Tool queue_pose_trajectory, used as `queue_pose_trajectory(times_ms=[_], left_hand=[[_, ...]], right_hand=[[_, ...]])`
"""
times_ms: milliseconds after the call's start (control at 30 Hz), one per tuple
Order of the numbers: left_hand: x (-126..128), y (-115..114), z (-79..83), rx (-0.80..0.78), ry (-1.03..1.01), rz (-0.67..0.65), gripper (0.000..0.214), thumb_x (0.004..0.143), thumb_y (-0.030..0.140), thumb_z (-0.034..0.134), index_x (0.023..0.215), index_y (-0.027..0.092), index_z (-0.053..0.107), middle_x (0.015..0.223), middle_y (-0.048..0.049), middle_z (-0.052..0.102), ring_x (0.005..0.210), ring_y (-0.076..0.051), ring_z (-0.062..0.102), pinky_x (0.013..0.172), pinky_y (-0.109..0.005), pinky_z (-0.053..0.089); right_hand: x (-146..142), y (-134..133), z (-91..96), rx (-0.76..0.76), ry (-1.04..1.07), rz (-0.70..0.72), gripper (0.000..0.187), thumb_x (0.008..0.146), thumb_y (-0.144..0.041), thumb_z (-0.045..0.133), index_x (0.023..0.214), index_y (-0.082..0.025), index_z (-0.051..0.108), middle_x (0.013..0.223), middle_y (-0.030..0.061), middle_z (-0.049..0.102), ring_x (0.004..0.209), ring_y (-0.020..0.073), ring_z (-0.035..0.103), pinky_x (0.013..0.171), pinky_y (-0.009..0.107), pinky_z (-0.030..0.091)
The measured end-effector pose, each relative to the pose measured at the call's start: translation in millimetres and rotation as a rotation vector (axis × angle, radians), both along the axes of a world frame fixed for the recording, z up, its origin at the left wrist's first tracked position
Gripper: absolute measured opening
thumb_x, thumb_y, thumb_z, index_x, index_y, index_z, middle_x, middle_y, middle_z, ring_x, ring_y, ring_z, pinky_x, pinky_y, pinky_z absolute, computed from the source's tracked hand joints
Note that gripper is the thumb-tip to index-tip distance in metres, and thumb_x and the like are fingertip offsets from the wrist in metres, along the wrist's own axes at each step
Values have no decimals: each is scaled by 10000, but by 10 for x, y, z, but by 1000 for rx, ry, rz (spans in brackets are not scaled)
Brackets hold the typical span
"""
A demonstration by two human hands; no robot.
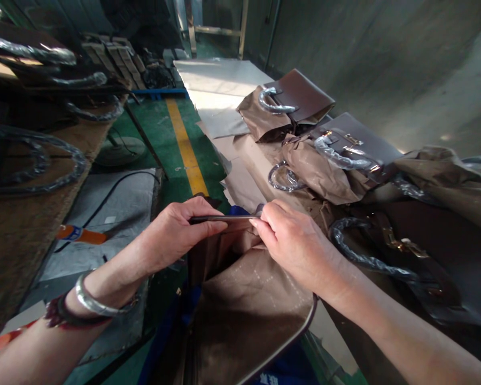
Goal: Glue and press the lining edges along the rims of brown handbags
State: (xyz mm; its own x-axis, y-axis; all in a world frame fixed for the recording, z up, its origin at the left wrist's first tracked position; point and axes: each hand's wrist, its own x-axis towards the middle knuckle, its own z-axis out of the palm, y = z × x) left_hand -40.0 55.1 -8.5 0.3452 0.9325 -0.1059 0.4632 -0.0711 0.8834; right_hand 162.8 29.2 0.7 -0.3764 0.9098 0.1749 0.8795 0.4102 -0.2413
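A brown handbag (260, 310) with a patterned lining lies gaping toward me, low in the middle of the view. My left hand (188, 224) pinches the dark edge of the bag's far side between thumb and fingers. A short way to the right, my right hand (282, 235) pinches the same edge, thumb on the near face. The stretch of edge between both hands runs straight and level. What lies behind the raised edge is hidden.
Several brown handbags (304, 96) with plastic-wrapped handles lie to the right on cardboard sheets (220, 80). At left stands a wooden table (92, 131) with more wrapped handles. An orange-handled tool (82, 234) lies below it. A yellow line (186, 149) crosses the green floor.
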Motion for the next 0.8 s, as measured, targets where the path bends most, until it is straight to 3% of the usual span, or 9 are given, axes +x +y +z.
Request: queue_pose_trajectory(times_ms=[200, 433, 533, 667, 800], left_hand=[[-34, 58, 86, -49, 71, -56, 259, 665, 422, 659, 751, 179, 677, 741, 7, 578, 677, -131, 521, 603, -230, 403], [-18, 122, 58, 109, 143, -51, 231, 708, 396, 594, 671, 174, 646, 712, -2, 594, 711, -142, 546, 656, -243, 411], [13, 146, 87, 145, 211, -111, 257, 736, 415, 565, 675, 175, 633, 716, 0, 608, 715, -146, 556, 650, -242, 414], [86, 189, 111, 141, 257, -253, 278, 768, 454, 562, 839, 211, 677, 793, 4, 652, 758, -158, 576, 690, -248, 439], [138, 232, 63, 218, 270, -356, 260, 823, 364, 501, 744, 195, 681, 789, -21, 628, 779, -157, 572, 759, -262, 454]], right_hand=[[-34, 50, 17, -1, -10, 2, 146, 898, -197, 518, 758, -167, 490, 767, 15, 515, 691, 164, 532, 591, 283, 349], [-69, 61, 21, 24, -35, 8, 113, 882, -183, 544, 775, -148, 529, 750, 31, 548, 653, 170, 549, 546, 276, 324], [-78, 77, 27, 8, -22, 7, 107, 881, -170, 541, 776, -145, 534, 754, 35, 558, 663, 171, 554, 549, 274, 326], [-88, 82, 46, -48, 8, 2, 95, 877, -157, 545, 784, -145, 531, 762, 33, 566, 693, 176, 568, 574, 276, 343], [-76, 67, 39, -55, 27, 0, 96, 878, -168, 555, 789, -142, 529, 765, 33, 567, 707, 177, 578, 586, 275, 365]])
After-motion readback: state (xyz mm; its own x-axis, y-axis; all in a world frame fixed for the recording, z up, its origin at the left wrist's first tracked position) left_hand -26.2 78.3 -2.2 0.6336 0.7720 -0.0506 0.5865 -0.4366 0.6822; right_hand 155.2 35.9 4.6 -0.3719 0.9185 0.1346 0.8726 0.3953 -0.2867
